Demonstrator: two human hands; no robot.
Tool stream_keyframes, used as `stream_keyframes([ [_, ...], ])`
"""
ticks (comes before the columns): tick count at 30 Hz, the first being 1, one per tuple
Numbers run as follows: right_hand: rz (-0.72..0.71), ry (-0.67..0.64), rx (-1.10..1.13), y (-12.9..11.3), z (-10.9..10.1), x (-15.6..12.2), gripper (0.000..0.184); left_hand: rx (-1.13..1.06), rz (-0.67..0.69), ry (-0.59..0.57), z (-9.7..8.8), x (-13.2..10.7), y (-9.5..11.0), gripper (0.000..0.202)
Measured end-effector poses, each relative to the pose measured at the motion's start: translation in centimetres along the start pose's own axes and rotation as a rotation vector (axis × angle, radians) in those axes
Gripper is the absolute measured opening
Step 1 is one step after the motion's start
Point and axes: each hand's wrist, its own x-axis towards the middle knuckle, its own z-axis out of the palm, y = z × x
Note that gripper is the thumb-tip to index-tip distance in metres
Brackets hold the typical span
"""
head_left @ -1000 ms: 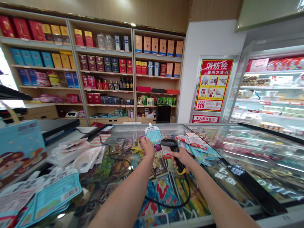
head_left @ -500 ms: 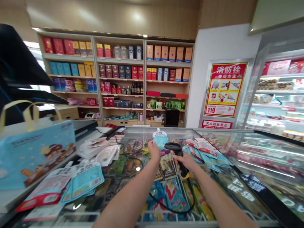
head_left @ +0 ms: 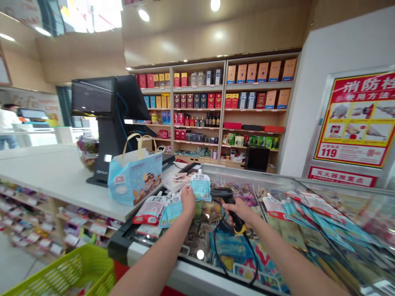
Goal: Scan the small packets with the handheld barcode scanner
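My left hand (head_left: 188,200) is closed on a light blue spouted pouch (head_left: 200,186), holding it upright above the glass lid of a freezer chest (head_left: 271,230). My right hand (head_left: 239,209) grips a black barcode scanner (head_left: 225,196) with a yellow base, its head right beside the pouch. The scanner's black cable (head_left: 222,263) loops over the glass below my wrists. More pouches lie to the left (head_left: 157,207) and fanned out to the right (head_left: 305,209).
A blue gift bag (head_left: 135,177) with yellow handles stands on the white counter (head_left: 52,176) next to a black till screen (head_left: 101,111). A green basket (head_left: 70,275) sits low at the left. Shelves of boxes and bottles (head_left: 216,111) fill the back wall. A person stands far left.
My view has swung left and up, bringing the till, counter and basket into sight. Both hands keep their grips, the pouch still beside the scanner head.
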Motion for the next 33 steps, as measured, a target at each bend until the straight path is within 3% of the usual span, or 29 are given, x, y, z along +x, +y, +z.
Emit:
stream_keyframes([
  [5,-0.019,-0.128,-0.065,-0.4,4.7,1.9,0.028,0.072,0.018,0.036,-7.3,2.5,-0.2,0.02],
  [10,0.021,-0.192,-0.13,-1.4,8.4,3.1,0.022,0.399,0.118,0.043,-13.5,4.8,0.4,0.018],
  [14,0.032,-0.216,-0.162,-1.4,10.2,3.8,0.017,0.74,0.086,-0.066,-15.8,5.6,0.9,0.024],
  [19,0.032,-0.248,-0.156,-0.9,10.6,4.3,0.016,0.972,0.081,-0.136,-16.7,5.7,1.3,0.038],
  [23,0.026,-0.223,-0.143,-1.0,9.5,4.0,0.02,1.071,0.31,-0.106,-15.8,5.5,1.5,0.04],
  [26,0.011,-0.167,-0.116,-1.2,7.8,3.5,0.026,0.973,0.432,-0.168,-13.2,4.9,2.0,0.034],
  [30,-0.037,-0.056,-0.045,-1.0,4.2,2.3,0.027,0.737,0.454,-0.335,-6.9,2.4,2.7,0.023],
  [33,-0.051,0.056,0.004,-0.6,0.7,1.1,0.026,0.583,0.348,-0.495,-1.0,-1.0,2.9,0.017],
])
